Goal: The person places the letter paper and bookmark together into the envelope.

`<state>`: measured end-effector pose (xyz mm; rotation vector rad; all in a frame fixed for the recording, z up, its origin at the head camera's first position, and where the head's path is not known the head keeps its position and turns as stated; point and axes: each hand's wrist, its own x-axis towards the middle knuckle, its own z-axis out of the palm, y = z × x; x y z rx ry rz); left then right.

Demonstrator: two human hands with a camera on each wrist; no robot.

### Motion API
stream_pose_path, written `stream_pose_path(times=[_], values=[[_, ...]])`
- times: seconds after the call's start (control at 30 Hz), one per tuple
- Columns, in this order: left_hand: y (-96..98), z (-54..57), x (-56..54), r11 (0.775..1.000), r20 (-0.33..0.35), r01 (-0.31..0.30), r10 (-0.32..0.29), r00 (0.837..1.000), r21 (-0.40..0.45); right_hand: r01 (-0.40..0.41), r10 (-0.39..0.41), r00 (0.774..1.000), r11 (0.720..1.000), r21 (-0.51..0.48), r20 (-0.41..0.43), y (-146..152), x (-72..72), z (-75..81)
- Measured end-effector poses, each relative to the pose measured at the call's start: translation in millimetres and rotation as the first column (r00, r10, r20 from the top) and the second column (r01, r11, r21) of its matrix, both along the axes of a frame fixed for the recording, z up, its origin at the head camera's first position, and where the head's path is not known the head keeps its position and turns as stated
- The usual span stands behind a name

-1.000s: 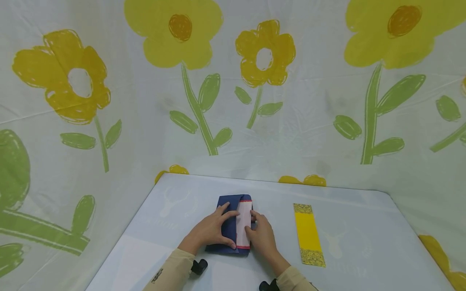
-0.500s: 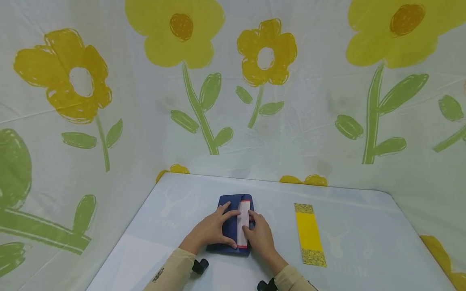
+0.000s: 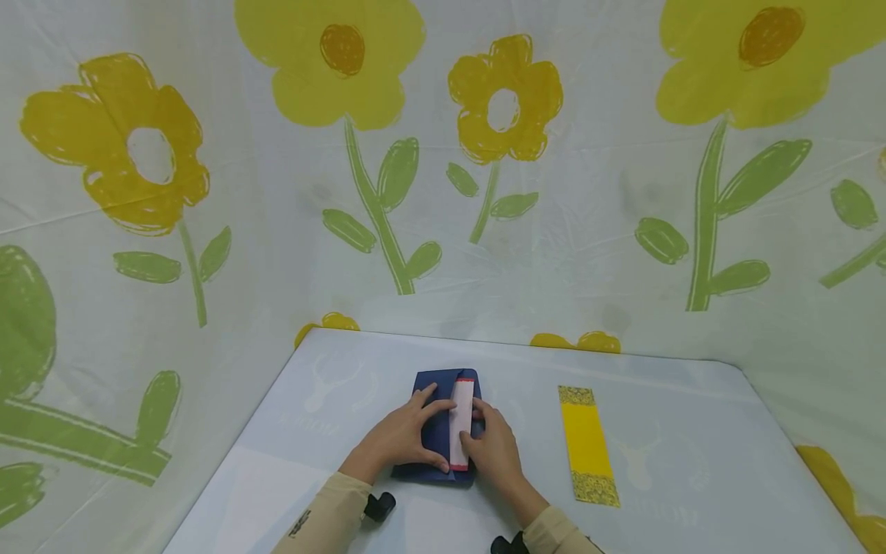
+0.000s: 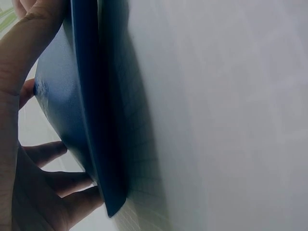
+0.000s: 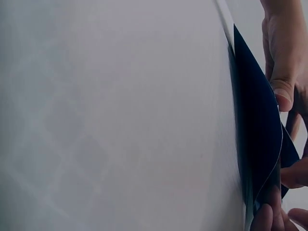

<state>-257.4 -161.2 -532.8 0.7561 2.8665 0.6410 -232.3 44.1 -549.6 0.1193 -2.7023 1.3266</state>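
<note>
A dark blue envelope point(image 3: 436, 437) lies on the table with its mouth to the right. From that mouth sticks a pale card point(image 3: 461, 423) with red top and bottom edges; its left part is hidden inside. My left hand point(image 3: 400, 437) rests on the envelope with fingers and thumb spread, pressing near the mouth. At the card's right edge, my right hand point(image 3: 498, 448) pinches it between thumb and fingers. The left wrist view shows the envelope's side point(image 4: 89, 120) beside several fingertips. In the right wrist view a blue flap point(image 5: 255, 115) bows up from the table.
A yellow strip point(image 3: 587, 442) with glittery ends lies flat to the right of the hands. White tabletop point(image 3: 692, 462) extends beyond it. Behind the table hangs a flower-printed cloth point(image 3: 588, 231). Dark wrist cameras point(image 3: 379, 508) sit at the sleeves.
My right hand has shifted slightly left with the card, and a narrower strip of the card now shows outside the envelope. The left hand and the yellow strip have stayed put.
</note>
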Motion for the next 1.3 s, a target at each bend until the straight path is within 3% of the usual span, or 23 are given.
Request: stream_pose_path(times=[0.23,0.7,1.3], values=[[0.0,1.1,0.1,1.000,0.009,-0.002,0.002,1.000,0.012,-0.020,0.020,1.000,1.000,-0.006,-0.017,-0.4,1.6,0.8],[0.7,1.3,1.3,1.000,0.008,-0.012,0.011,1.000,0.015,0.007,-0.005,1.000,0.997,0.076,-0.026,-9.2,-1.3,1.6],[-0.3,0.7,1.9,1.000,-0.006,0.000,0.000,1.000,0.011,0.012,-0.011,0.998,1.000,0.027,-0.056,-11.2,2.4,1.2]])
